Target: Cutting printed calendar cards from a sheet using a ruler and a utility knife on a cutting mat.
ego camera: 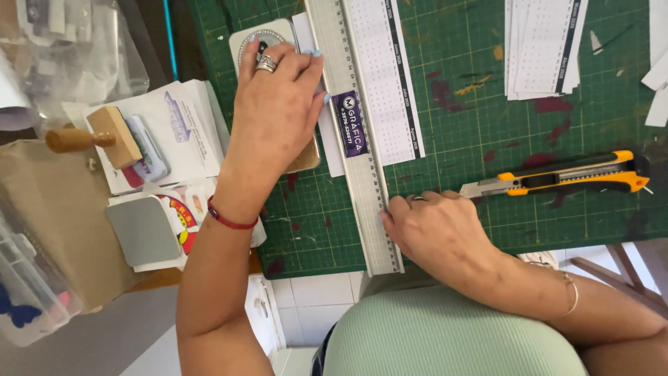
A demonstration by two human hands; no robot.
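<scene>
A long metal ruler (362,174) lies lengthways on the green cutting mat (487,132), over the left edge of a white printed paper strip (386,83). My left hand (275,104) presses flat on the ruler's upper part, fingers spread, a ring on one finger and a red cord at the wrist. My right hand (431,230) rests at the ruler's lower end, fingertips against its right edge, holding nothing. A yellow and black utility knife (563,177) lies on the mat just right of my right hand, untouched.
A stack of printed white sheets (543,45) sits at the mat's top right, paper scraps (657,83) at the far right. Left of the mat lie a wooden-handled stamp (97,139), printed cards (174,129), a phone (261,38) and a clear plastic box (24,292).
</scene>
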